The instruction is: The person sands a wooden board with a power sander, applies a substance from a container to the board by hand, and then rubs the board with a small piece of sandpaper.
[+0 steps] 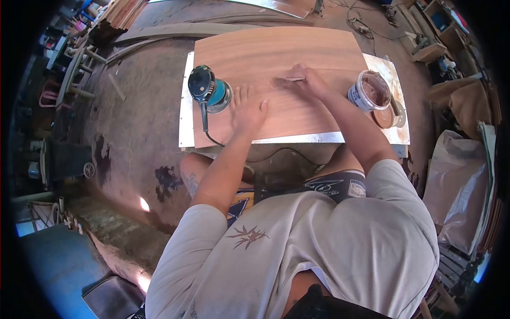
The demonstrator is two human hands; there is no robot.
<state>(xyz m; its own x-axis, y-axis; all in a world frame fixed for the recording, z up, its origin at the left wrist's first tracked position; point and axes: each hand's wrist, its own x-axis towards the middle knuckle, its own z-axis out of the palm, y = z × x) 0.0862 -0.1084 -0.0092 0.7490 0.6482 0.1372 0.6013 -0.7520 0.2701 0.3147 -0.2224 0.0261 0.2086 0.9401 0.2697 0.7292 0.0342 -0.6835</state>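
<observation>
A reddish-brown wooden panel (308,48) lies on a white-topped table. My left hand (247,110) rests flat on it, fingers spread, beside a teal and black electric sander (212,91). In my right hand (309,81) is a thin, flat putty scraper (291,78), its edge low over the panel. A dark smear (280,85) shows on the wood by the scraper. To the right of my right forearm stands a white tub of brownish-pink putty (375,91), open at the top.
Round lids (383,118) lie by the tub on the white tabletop (399,127). The sander's cord (213,139) runs over the panel's near edge. Long boards (175,33) lie on the floor behind. Plastic-wrapped sheets (451,186) lean at the right; a black wheeled bin (66,165) is at the left.
</observation>
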